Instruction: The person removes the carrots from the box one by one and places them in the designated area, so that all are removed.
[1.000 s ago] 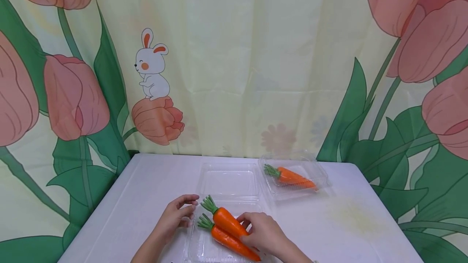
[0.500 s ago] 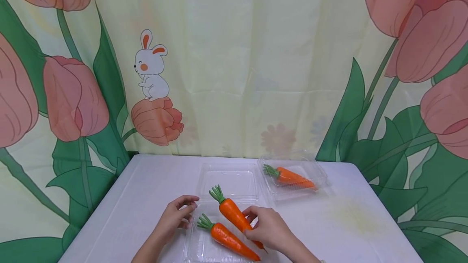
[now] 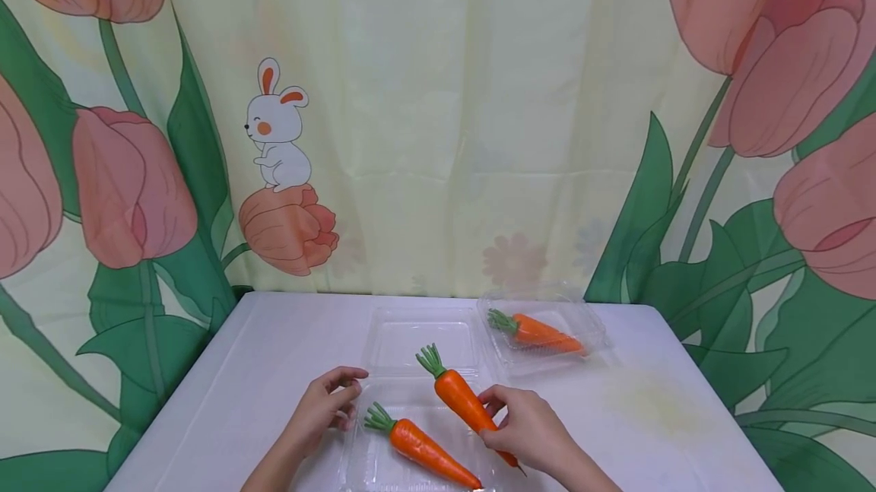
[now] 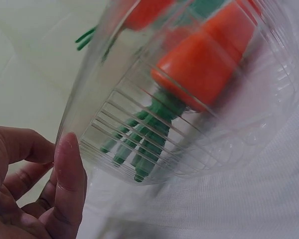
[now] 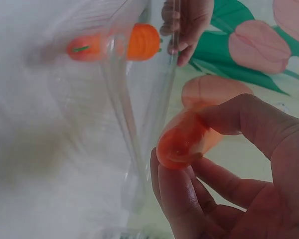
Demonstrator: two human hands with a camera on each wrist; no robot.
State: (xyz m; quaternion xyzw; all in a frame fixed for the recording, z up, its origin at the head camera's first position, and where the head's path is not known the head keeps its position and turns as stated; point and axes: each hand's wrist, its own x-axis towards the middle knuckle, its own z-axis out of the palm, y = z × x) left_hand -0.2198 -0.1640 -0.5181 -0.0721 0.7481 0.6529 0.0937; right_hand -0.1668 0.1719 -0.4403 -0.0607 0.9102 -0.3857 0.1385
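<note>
My right hand (image 3: 530, 427) pinches an orange carrot (image 3: 465, 399) with a green top, its thin tip pointing down to the right. In the right wrist view, thumb and fingers close round that carrot (image 5: 177, 144) near its lower end. A second carrot (image 3: 427, 448) lies slantwise in the base of an opened clear plastic box (image 3: 350, 450). At the box's left side, my left hand (image 3: 320, 408) holds the edge between thumb and fingers. The left wrist view shows this hand (image 4: 40, 184) at the ribbed wall, with the green stalks (image 4: 152, 134) behind the plastic.
The box's lid (image 3: 420, 336) lies folded back, away from me. Beyond it on the right stands another clear plastic box (image 3: 506, 359) with one carrot (image 3: 547, 333) inside. A white cloth (image 3: 274, 340) covers the table; a tulip-patterned curtain (image 3: 411, 134) hangs behind.
The right hand has lifted one carrot off the other and carried it to the right. The left hand has stayed at the box's edge. The head view has shifted slightly.
</note>
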